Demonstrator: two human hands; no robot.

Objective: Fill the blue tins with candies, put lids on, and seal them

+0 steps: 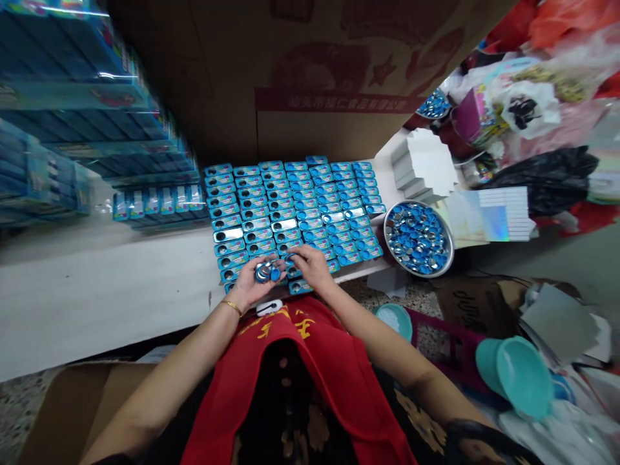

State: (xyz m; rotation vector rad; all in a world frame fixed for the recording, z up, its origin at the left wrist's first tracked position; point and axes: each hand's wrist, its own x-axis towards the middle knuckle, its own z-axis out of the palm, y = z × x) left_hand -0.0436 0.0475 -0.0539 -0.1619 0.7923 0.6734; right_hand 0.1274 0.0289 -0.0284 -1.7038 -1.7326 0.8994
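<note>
My left hand (252, 279) is cupped palm up around several small round metal discs (264, 271), silver on one face and blue on the other. Beside it, my right hand (312, 266) pinches what looks like one blue disc (289, 256), over the front of the rows of flat blue boxes (303, 223). Each box bears a round spot at its left end. These spots look dark or silvery in the left columns and blue in the columns farther right. My fingers partly cover the nearest boxes.
A round metal bowl (450, 248) full of such discs stands at the right table edge. Behind it are stacked white cards (426, 165). Wrapped stacks of blue packs (97, 97) rise at left. A large cardboard box (329, 129) blocks the back. Turquoise buckets (526, 378) stand lower right.
</note>
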